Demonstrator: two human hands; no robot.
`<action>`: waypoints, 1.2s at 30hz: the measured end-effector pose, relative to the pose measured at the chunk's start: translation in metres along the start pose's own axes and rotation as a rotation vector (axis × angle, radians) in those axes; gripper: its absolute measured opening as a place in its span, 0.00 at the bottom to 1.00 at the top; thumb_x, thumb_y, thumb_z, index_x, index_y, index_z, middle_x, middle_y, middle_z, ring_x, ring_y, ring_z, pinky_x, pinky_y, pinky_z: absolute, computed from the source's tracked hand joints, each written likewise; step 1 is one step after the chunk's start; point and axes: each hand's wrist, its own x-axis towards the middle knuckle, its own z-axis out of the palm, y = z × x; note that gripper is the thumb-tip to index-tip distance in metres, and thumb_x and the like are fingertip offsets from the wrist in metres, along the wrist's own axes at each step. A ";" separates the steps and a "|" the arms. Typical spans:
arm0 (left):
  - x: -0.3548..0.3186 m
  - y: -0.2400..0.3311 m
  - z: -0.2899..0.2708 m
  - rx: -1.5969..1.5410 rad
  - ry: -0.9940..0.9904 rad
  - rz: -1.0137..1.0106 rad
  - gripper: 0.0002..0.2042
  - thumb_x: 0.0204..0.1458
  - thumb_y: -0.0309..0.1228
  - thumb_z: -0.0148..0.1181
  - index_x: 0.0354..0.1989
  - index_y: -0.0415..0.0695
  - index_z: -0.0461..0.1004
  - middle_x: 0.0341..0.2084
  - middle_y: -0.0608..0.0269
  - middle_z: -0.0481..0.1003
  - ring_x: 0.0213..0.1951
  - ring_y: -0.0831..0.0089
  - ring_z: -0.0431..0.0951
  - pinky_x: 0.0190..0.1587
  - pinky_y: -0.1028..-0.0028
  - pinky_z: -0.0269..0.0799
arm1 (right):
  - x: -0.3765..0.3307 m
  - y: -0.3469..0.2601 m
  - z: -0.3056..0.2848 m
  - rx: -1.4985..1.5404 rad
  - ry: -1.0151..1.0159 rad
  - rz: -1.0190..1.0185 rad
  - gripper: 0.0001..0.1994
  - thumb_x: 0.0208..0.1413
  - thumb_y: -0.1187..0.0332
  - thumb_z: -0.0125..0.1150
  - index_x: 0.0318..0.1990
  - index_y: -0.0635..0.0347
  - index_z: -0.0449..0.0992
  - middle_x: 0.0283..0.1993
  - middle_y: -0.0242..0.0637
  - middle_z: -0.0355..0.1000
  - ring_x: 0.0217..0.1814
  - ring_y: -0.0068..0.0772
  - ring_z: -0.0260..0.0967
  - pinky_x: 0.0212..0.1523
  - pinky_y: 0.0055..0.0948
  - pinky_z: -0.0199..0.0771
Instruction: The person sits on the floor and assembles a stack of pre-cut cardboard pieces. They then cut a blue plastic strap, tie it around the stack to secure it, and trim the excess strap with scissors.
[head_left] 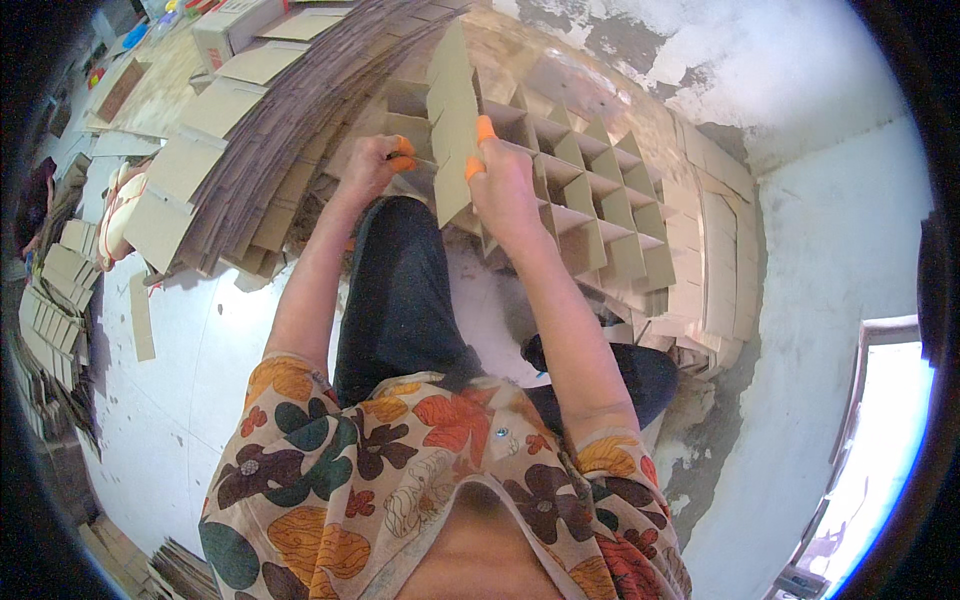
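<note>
Cardboard strip, one in number, stands on edge between a worker's two hands, over the left part of a single cardboard divider grid. Its long axis runs almost straight away from the worker, far end pointing up the view, broad face turned up and to the left. Open cells lie on both sides; more than a dozen show, though overlapping walls blur an exact count. The right hand pinches the strip's right edge between thumb and fingers. The left hand, fingers curled together, sits just left of the strip; whether it grips anything cannot be told. Four orange finger covers show, two per hand. To the left runs one long stack of brown cardboard strips, too many to count; beyond it sits one cardboard box.
</note>
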 end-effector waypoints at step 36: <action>0.070 0.070 0.028 0.495 -0.422 0.263 0.52 0.26 0.29 0.71 0.63 0.41 0.45 0.63 0.53 0.48 0.66 0.56 0.42 0.64 0.61 0.45 | 0.034 0.164 -0.110 -0.331 -0.389 0.645 0.42 0.45 0.38 0.54 0.53 0.72 0.60 0.48 0.55 0.68 0.53 0.50 0.65 0.51 0.41 0.64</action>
